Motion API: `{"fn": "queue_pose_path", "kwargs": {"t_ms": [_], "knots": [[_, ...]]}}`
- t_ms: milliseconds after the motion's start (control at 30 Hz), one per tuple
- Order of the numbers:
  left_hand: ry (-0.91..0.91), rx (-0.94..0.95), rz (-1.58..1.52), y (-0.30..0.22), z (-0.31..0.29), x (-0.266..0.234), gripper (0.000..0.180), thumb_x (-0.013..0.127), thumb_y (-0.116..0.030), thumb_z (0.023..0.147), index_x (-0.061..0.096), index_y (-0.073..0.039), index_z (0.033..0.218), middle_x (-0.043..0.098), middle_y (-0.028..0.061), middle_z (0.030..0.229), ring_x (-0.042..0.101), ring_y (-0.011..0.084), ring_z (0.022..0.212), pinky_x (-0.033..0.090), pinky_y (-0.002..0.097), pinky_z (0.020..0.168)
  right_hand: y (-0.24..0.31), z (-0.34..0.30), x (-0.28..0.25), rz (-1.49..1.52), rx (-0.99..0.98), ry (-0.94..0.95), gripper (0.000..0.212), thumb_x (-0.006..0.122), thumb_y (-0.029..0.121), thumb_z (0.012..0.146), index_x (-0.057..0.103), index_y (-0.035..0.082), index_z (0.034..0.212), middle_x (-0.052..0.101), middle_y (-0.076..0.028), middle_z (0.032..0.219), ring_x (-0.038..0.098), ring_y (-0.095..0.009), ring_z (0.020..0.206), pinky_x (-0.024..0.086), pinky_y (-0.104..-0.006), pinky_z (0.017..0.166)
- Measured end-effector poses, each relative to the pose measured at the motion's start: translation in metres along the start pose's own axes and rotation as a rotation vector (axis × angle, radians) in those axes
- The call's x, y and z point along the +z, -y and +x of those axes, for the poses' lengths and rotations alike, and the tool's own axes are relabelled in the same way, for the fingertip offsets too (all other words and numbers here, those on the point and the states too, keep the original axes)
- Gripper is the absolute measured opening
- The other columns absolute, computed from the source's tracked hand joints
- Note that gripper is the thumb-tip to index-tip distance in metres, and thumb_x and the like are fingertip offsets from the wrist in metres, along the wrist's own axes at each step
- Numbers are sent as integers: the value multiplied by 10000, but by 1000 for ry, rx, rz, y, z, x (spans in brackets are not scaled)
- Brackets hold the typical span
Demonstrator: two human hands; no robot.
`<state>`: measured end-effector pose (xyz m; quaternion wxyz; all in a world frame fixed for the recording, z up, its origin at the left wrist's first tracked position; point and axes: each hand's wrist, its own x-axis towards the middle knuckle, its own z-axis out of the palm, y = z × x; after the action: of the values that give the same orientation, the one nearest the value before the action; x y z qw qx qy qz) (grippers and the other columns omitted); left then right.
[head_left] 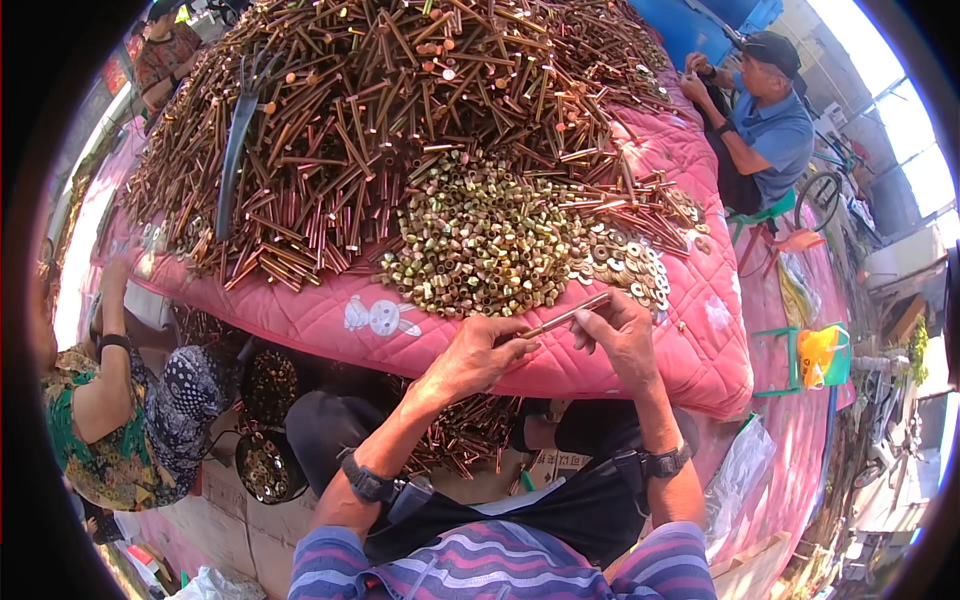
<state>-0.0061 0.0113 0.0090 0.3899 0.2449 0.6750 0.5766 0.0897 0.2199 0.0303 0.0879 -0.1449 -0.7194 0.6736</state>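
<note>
Over the front edge of the pink quilted cover, my two hands hold a slim copper-coloured metal bolt point(566, 316) between them. My left hand point(478, 352) is closed on its lower left end. At the upper right end, my right hand point(617, 335) pinches it with thumb and fingertips. Just beyond my hands lies a heap of small brass-coloured nuts point(480, 240). Flat round washers point(625, 262) are spread to the right of the nuts. Behind them rises a large pile of long copper-coloured bolts point(370, 110).
A dark-handled rake point(235, 165) lies on the bolt pile. Black bowls of small metal parts point(268, 470) stand below, beside a person in floral clothing point(100, 410). Another person in a blue shirt point(770, 125) sits at far right. More bolts point(460, 435) lie between my legs.
</note>
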Motion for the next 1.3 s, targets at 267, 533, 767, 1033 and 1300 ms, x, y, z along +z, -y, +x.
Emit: {"fn": "queue_pose_path", "kwargs": {"t_ms": [267,533,767,1033,1300], "knots": [[-42,36,-2,-1,-4,0,215,612,-192,971,664,10,921,500,4,587,467,69,511,384,297,462,6,5,19,-40,136,229,219,654,126,924,692,-8,1094,672,-5,816,579,-45,666,465,-212,568],[-85,-20,-14,6,1,-4,234,582,-201,985,660,18,966,511,-26,598,465,62,456,378,249,416,-34,53,-13,-359,-22,-106,333,655,202,905,677,14,1178,689,-50,723,614,-102,611,482,-244,577],[-107,-33,-48,9,1,-4,246,597,-204,979,666,29,1022,513,-25,583,463,61,430,369,244,394,-35,54,4,-680,-107,-193,266,677,201,893,701,70,1124,671,-92,687,637,-170,612,495,-306,611],[-121,-41,-31,7,2,-1,243,600,-198,976,670,29,1028,517,-20,583,468,64,434,371,247,394,-36,32,-1,-419,-171,-204,174,717,145,890,651,-4,951,695,-65,758,655,-104,666,515,-261,612],[-117,163,131,18,6,1,232,607,-191,973,669,28,923,497,-22,609,460,53,504,378,263,446,1,4,4,-228,-132,-76,122,707,16,881,623,-2,966,706,-56,831,696,-93,776,548,-214,651]]}}
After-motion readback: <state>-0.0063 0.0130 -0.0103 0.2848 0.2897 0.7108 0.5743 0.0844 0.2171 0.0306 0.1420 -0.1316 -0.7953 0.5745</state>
